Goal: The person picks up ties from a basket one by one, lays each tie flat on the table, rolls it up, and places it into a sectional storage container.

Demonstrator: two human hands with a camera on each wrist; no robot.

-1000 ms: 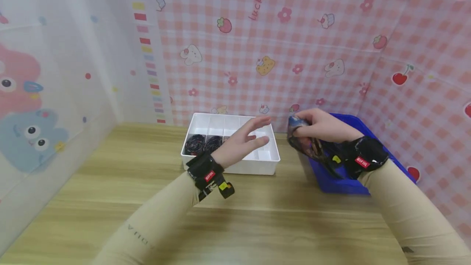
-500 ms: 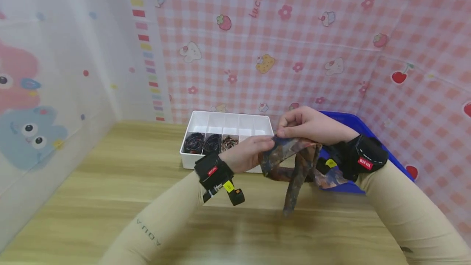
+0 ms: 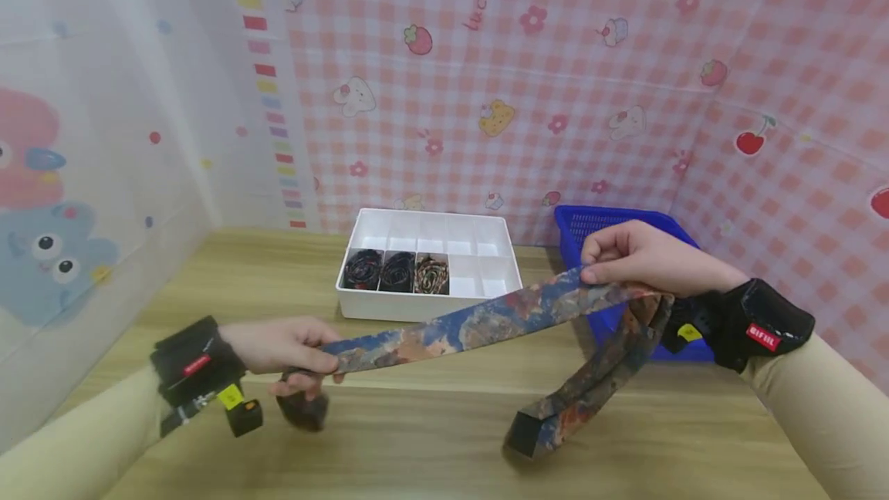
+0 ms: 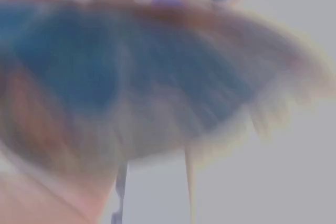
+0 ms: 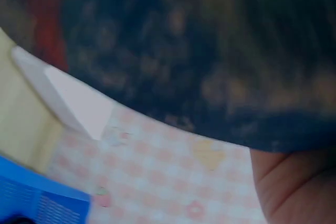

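A necktie (image 3: 486,320) with a blue, orange and brown painted pattern stretches between both hands above the table. At the left, my left hand (image 3: 288,349) pinches it between thumb and fingers, and a short dark piece hangs below that hand. My right hand (image 3: 642,257) pinches the tie farther right, in front of the blue basket. From there the rest droops down, and its end with a black underside hangs low near the table. Blurred, the necktie (image 4: 142,77) fills much of the left wrist view. It also covers the upper part of the right wrist view.
A white divided box (image 3: 417,305) stands at the back. Rolled dark ties (image 3: 397,272) and a brown patterned roll (image 3: 432,275) sit in its front left compartments. Behind my right hand is a blue basket (image 3: 590,218). Patterned curtains (image 3: 444,83) enclose the wooden table (image 3: 229,276).
The right hand brought the bunched necktie from over the basket toward the left hand. The left hand took hold of it and moved left and down, drawing a length out straight.
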